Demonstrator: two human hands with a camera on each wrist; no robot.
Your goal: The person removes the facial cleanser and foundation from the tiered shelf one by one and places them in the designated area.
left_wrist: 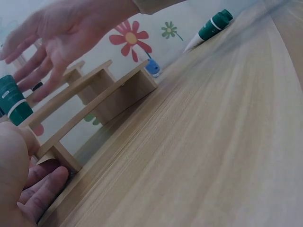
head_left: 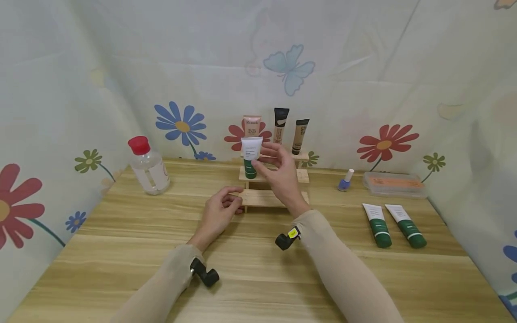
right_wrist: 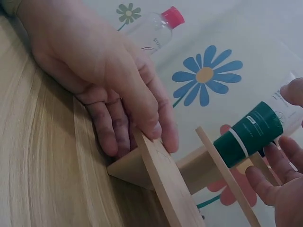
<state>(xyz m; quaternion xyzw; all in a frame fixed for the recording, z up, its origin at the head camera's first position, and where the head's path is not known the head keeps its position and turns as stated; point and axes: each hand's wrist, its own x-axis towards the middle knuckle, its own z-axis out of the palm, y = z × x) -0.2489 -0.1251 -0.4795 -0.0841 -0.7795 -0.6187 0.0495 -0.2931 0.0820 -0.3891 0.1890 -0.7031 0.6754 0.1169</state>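
Note:
A three-step wooden display stand (head_left: 262, 197) is on the table. My left hand (head_left: 219, 211) grips the left end of its lowest step, thumb and forefinger at the board (right_wrist: 161, 172) and the other fingers curled beneath. On the middle step a white-and-green squeeze tube (head_left: 251, 146) stands upright on its green cap. Beside it is my right hand (head_left: 283, 176), fingers spread loosely about the tube's right side; the thumb tip overlaps its edge in the head view. The left wrist view shows the right hand's (left_wrist: 71, 33) fingers uncurled near the tube's green part (left_wrist: 13, 99).
On the top step stand a pink BB tube (head_left: 252, 123), a black-capped tube (head_left: 279, 125) and a tan tube (head_left: 300, 136). Two green-and-white tubes (head_left: 377, 226) lie at right, near nail polish (head_left: 344, 183) and a clear case (head_left: 395, 185). A red-capped bottle (head_left: 150, 170) stands left.

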